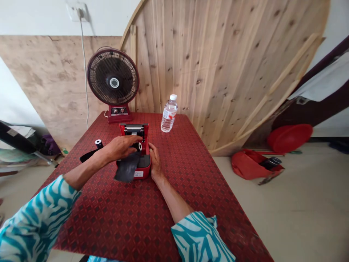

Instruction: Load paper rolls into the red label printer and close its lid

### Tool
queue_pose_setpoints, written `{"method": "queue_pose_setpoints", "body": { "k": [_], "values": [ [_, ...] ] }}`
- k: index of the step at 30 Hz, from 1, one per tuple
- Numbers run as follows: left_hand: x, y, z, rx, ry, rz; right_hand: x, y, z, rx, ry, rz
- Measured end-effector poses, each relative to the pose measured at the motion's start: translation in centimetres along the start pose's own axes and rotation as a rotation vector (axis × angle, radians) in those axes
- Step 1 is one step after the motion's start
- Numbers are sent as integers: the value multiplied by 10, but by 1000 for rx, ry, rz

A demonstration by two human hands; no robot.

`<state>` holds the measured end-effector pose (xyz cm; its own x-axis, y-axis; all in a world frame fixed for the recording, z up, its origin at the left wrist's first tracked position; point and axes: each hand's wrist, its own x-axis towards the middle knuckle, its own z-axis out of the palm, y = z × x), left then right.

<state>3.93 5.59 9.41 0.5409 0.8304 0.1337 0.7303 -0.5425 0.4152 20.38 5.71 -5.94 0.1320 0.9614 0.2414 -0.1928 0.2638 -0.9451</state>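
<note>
A small red and black label printer (146,168) stands on the table with its lid (133,130) tilted up and back. My left hand (120,147) reaches over it from the left, fingers and thumb around a black ribbon roll (138,146) with a white core end. From the roll a dark sheet of ribbon (127,168) hangs over the printer's front. My right hand (155,162) grips the printer's right side. Left of the printer, partly behind my left wrist, lie another small black roll (98,143) with a white end and a strip of black ribbon (86,155).
A dark red fan (113,83) stands at the table's back left. A clear water bottle (169,113) is at the back right. The red patterned table (185,182) meets a wooden board (207,65) behind. On the floor to the right are a red bag (245,165) and red basin (290,138).
</note>
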Motion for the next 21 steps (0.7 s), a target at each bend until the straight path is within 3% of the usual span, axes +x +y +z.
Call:
{"method": "queue_pose_setpoints", "body": {
  "k": [4, 8, 10, 13, 21],
  "values": [
    [-30, -13, -34, -152, 277, -41, 1, 2, -3, -4, 2, 18],
    [-35, -58, -48, -202, 417, -254, 0, 2, -3, 6, 16, 50],
    [-28, -81, -43, -164, 416, -359, -1, 1, -2, 11, 28, 65],
    [-14, -105, -27, -66, 323, -474, -2, -2, 0, 8, 41, 67],
    [10, -124, 12, -55, 224, -574, -2, -2, -1, -5, 33, 61]
  ]
}}
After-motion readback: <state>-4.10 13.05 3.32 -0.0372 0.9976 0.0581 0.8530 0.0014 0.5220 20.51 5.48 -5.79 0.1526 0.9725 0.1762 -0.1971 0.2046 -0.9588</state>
